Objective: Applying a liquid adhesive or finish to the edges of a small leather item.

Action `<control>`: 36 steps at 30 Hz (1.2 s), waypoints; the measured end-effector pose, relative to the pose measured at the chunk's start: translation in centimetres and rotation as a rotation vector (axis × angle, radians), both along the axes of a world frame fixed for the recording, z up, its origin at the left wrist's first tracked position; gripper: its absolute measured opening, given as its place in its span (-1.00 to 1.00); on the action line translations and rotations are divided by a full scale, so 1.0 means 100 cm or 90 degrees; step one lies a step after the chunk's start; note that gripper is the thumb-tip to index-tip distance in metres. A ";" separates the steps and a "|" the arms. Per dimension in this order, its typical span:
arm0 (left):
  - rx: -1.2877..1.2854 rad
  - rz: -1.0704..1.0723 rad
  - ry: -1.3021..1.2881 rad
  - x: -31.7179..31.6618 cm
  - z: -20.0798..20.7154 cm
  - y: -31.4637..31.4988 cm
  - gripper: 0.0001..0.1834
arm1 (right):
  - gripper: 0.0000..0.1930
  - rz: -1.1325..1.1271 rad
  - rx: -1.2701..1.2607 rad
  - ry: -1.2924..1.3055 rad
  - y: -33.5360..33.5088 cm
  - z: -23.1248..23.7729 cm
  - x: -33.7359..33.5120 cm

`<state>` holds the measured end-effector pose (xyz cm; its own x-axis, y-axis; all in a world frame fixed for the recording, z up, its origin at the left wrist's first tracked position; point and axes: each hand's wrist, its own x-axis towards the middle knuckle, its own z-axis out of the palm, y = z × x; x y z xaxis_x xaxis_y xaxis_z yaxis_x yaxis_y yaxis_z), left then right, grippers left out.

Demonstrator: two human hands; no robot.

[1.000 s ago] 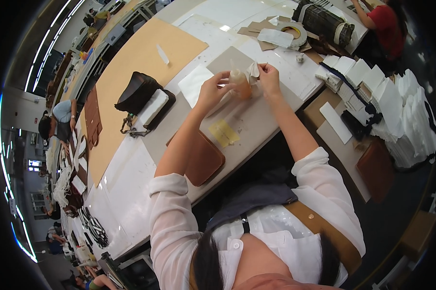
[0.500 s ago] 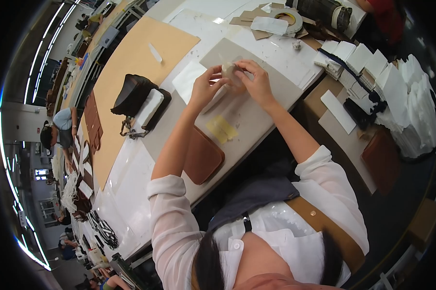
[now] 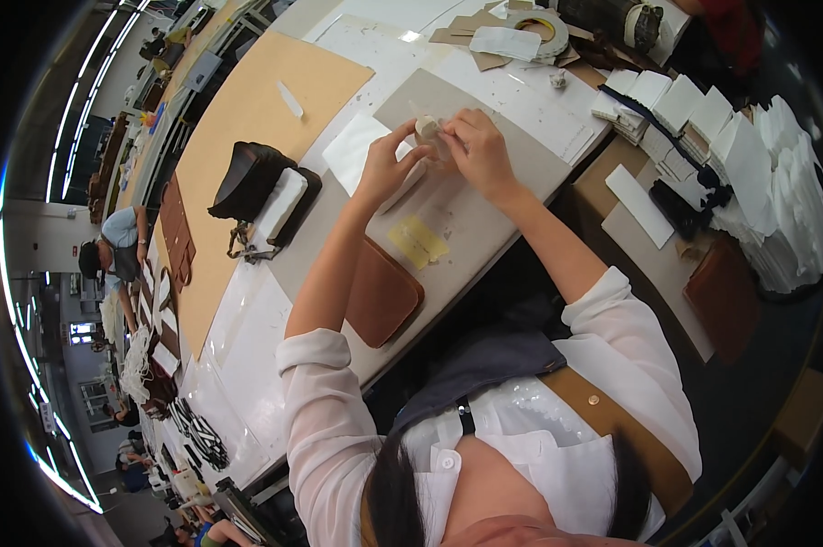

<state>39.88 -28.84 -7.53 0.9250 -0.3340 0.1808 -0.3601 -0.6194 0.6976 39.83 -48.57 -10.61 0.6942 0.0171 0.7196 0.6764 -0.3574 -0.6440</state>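
A small pale roll (image 3: 425,127), apparently tape, is pinched between the fingertips of the left hand (image 3: 384,169) and the right hand (image 3: 478,150), both raised just above the grey board (image 3: 484,228). Step judged: a strip is being peeled or pulled free. A steady pull with the roll held firm seems required next. The yellow note (image 3: 418,242) and brown leather piece (image 3: 381,294) lie nearer the body, untouched.
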 end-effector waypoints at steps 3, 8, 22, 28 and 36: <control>0.000 -0.015 -0.017 0.005 -0.005 0.003 -0.42 | -0.92 -0.046 -0.069 -0.058 0.002 0.005 -0.005; -0.009 -0.020 -0.137 0.008 -0.012 0.000 -0.48 | -0.87 -0.072 -0.171 -0.107 0.001 0.007 -0.008; 0.072 0.006 -0.090 0.008 -0.014 0.007 -0.47 | -0.89 -0.066 0.217 0.194 -0.022 -0.011 -0.025; 0.079 0.007 -0.095 0.007 -0.012 0.003 -0.47 | -0.86 0.001 0.203 0.084 -0.002 -0.016 0.003; 0.054 0.041 -0.070 0.000 -0.006 0.000 -0.49 | -0.80 0.053 0.219 0.165 0.005 -0.013 -0.007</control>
<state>39.89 -28.89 -8.14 0.9210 -0.2936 0.2561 -0.3895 -0.6982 0.6007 39.13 -48.08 -11.92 0.8586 -0.1303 0.4958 0.4947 -0.0432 -0.8680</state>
